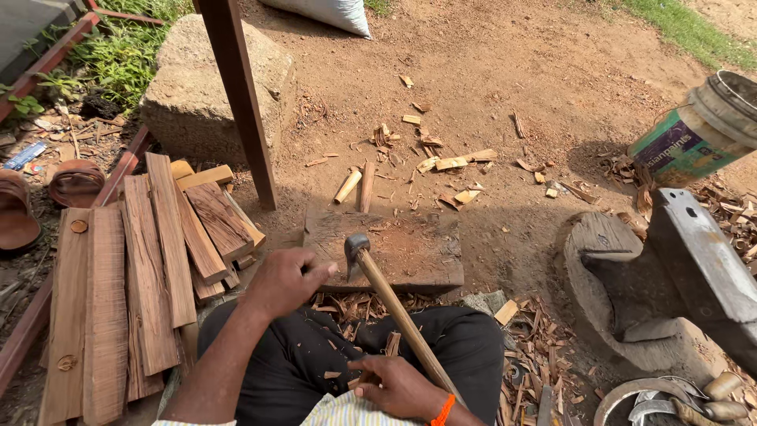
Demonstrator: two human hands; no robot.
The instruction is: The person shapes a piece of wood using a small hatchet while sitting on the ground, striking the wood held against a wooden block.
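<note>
You sit in black trousers point(449, 339) flecked with reddish wood chips point(536, 347), and an orange band point(443, 410) circles your right wrist. The adze point(356, 246) has a dull grey head on a pale tan handle point(398, 315). Reddish-brown planks point(142, 268) show straight grain. The chopping block point(402, 252) is dusty brown-red. The bucket point(698, 130) is green and grey-white; the anvil point(694, 260) is dark grey.
</note>
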